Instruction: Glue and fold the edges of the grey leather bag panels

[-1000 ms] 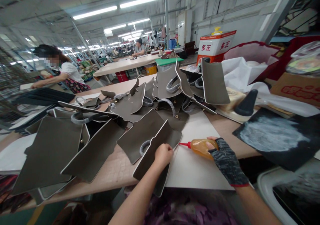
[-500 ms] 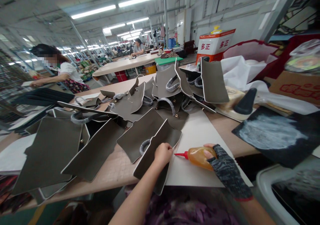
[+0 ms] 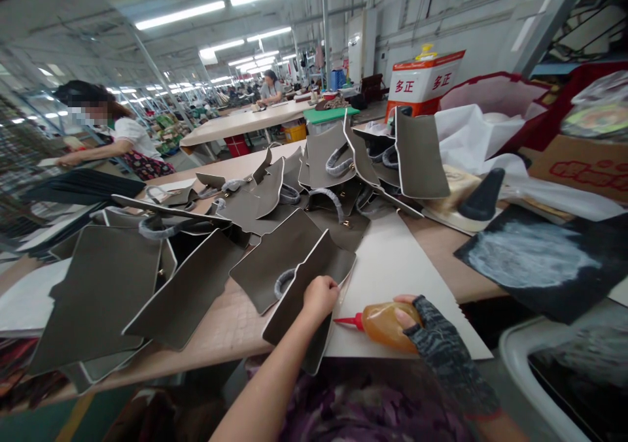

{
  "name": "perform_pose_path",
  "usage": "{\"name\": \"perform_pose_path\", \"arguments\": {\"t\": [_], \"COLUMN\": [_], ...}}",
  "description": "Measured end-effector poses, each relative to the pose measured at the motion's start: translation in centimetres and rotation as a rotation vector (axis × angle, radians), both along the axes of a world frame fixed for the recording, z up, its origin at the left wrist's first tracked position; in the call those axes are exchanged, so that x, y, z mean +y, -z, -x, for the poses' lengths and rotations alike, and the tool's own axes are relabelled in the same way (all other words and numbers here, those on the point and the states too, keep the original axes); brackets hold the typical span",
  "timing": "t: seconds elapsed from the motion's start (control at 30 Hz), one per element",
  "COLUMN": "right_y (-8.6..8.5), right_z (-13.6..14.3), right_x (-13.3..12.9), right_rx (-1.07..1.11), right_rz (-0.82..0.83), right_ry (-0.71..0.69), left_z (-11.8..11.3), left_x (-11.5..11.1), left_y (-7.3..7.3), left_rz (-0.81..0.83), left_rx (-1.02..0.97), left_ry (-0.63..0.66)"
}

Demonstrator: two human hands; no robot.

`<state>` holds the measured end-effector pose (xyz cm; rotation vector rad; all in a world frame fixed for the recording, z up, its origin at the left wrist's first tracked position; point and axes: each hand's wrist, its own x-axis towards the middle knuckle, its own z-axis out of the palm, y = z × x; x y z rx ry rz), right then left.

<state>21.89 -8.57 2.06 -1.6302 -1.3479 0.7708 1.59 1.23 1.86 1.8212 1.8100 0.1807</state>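
While left hand point(image 3: 320, 298) pinches grey panel point(image 3: 293, 312), right hand point(image 3: 436, 340) grips amber bottle point(image 3: 385, 327); other panels point(image 3: 101, 288) splayed toward nine o'clock, finished share unclear.

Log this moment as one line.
left hand: grips grey-brown panel | right hand: holds amber bottle | red nozzle: near panel edge

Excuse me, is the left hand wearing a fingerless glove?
No, the left hand is bare; only the right hand wears one.
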Motion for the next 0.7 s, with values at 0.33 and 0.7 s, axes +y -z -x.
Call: {"name": "perform_pose_path", "arguments": {"t": [0.33,0.7], "right_y": [0.1,0.8], "right_z": [0.5,0.6], "right_x": [-1.1,-1.5], "right_rx": [0.000,0.047], "right_rz": [0.047,0.110], "right_ry": [-0.043,-0.059], "left_z": [0.0,0.0], "left_x": [-0.1,-0.1], "left_y": [0.1,0.0], "left_rz": [0.008,0.003], "left_rx": [0.010,0.003], "left_ry": [0.010,0.003]}}
